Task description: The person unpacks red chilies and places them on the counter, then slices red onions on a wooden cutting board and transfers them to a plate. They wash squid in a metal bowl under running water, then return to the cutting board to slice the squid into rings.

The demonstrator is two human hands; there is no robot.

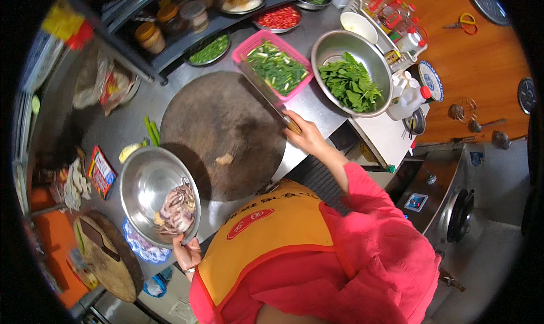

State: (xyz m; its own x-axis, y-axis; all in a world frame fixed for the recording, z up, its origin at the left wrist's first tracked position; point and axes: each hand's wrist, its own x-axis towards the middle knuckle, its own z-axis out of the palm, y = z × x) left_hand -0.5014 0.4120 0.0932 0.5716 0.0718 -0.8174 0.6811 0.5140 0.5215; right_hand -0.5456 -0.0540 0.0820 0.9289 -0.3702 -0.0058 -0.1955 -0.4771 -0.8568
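Observation:
My right hand [308, 132] grips the wooden handle of a cleaver [263, 88], whose blade lies over the near left edge of a pink plastic basket [304, 88] of cut green scallions [276, 66]. With my left hand [187, 252] I hold the rim of a steel bowl [142, 171], tilted beside the round wooden chopping block [204, 107]. Sliced squid-like pieces [178, 209] lie at the bowl's lower right. One small pale piece [224, 159] rests on the block.
A large steel bowl of leafy greens [352, 83] stands right of the basket. Green stalks [151, 130] and a red packet [101, 171] lie left of the block. Beyond it is a shelf [204, 30] with jars; a second chopping block [106, 256] is at lower left.

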